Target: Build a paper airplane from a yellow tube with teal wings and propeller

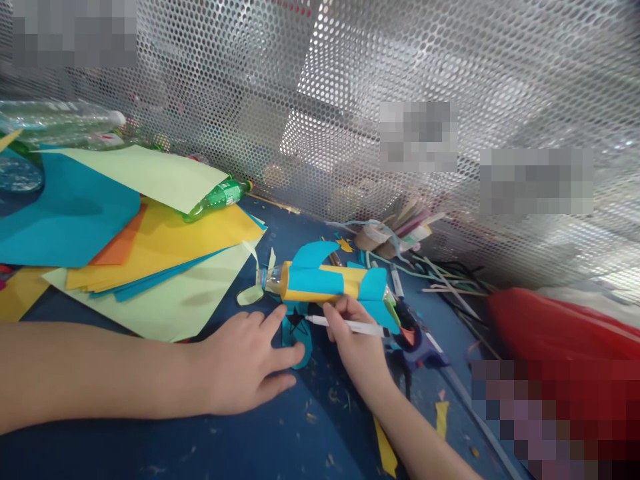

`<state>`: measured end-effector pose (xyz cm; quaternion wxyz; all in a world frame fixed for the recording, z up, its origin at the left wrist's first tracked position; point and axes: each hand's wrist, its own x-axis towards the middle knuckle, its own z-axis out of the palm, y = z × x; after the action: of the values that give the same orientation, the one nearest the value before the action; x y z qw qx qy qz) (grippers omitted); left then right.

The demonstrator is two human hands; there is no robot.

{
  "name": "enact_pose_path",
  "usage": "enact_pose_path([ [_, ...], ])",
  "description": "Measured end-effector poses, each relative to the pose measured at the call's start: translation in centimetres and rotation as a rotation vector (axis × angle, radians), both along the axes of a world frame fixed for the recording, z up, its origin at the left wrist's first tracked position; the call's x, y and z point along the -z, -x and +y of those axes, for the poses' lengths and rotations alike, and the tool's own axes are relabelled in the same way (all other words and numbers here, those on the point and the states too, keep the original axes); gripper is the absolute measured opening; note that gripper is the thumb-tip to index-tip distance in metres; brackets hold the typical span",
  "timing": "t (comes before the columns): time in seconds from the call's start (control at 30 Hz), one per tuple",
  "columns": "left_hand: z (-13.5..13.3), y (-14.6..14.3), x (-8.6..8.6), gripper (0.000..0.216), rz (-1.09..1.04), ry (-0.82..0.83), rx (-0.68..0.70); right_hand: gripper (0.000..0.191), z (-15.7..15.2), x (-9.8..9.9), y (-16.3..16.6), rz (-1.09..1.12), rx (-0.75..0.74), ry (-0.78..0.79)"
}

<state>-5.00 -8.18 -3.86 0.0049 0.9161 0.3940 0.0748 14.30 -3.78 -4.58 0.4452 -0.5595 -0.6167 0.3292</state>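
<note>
My left hand (249,360) lies flat with fingers spread, pressing down a small blue paper piece (295,337) that has a black star outline on it. My right hand (353,333) pinches a white marker pen (350,325), its tip touching the blue piece. Just behind both hands lies a plastic bottle (320,281) wrapped in yellow paper with blue paper wings and a pale green propeller at its cap end.
A stack of coloured paper sheets (150,260) covers the left of the blue table (280,433). A green bottle (216,198) lies at its back. A glue gun (420,347), sticks and pens (440,277) lie right. Red cloth (555,333) sits far right. Perforated metal wall (350,80) behind.
</note>
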Motion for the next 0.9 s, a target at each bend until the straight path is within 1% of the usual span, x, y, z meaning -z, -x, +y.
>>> enact_pose_path([
  [0.1, -0.01, -0.01, -0.16, 0.037, 0.003, 0.006, 0.003, 0.035, -0.36, -0.22, -0.02, 0.083, -0.016, -0.025],
  [0.2, -0.01, -0.01, -0.2, 0.037, 0.005, 0.009, 0.013, 0.037, -0.66, -0.31, -0.06, 0.193, -0.058, 0.025],
  [0.27, -0.01, 0.0, -0.17, 0.037, 0.006, 0.005, 0.01, 0.034, -0.72, -0.21, -0.09, 0.224, -0.078, 0.047],
  [0.37, -0.02, -0.01, -0.12, 0.037, 0.009, 0.003, 0.008, 0.028, -0.69, 0.05, -0.14, 0.199, -0.134, 0.025],
  [0.43, -0.04, -0.03, -0.12, 0.037, 0.014, 0.005, 0.011, 0.032, -0.66, 0.17, -0.13, 0.172, -0.202, 0.035],
  [0.5, -0.08, -0.05, -0.13, 0.037, 0.015, 0.003, 0.009, 0.033, -0.64, 0.21, -0.06, 0.162, -0.238, 0.065],
  [0.6, -0.14, -0.07, -0.11, 0.037, 0.013, -0.001, 0.009, 0.028, -0.56, 0.18, 0.14, 0.163, -0.246, 0.087],
  [0.77, -0.16, -0.07, 0.0, 0.037, 0.009, -0.011, 0.009, 0.033, -0.38, 0.21, 0.41, 0.123, -0.236, 0.106],
  [0.9, -0.19, -0.08, 0.04, 0.036, 0.019, -0.01, 0.007, 0.031, -0.26, 0.31, 0.46, 0.119, -0.245, 0.126],
])
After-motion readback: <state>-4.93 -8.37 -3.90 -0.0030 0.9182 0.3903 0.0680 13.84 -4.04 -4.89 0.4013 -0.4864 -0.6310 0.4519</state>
